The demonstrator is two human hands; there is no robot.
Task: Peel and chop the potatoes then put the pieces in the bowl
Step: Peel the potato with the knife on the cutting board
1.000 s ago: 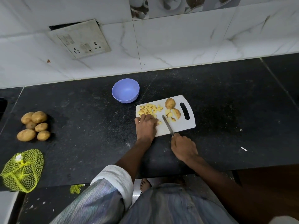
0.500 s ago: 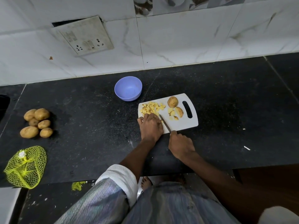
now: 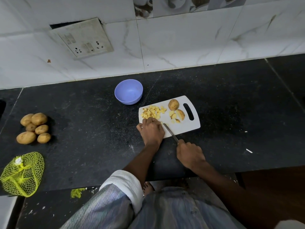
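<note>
My left hand (image 3: 152, 129) has slid up the cutting board (image 3: 186, 128) to the pile of chopped pieces (image 3: 152, 112), fingers curled over something I cannot see. My right hand (image 3: 189, 154) grips the knife (image 3: 170, 132), now drawn back. Chopping goes on. One empty blue bowl (image 3: 128, 91), one whole potato (image 3: 173, 104) on the board, six potatoes (image 3: 33, 128) waiting.

Yellow net bag (image 3: 22, 173), wall socket (image 3: 82, 38)

Potatoes, chopped pieces, bowl, relative to cutting board (image 3: 184, 128)
Yellow pieces (image 3: 152, 112) heaped on it; whole potatoes (image 3: 33, 128) far left; empty lilac bowl (image 3: 128, 94) just behind.
</note>
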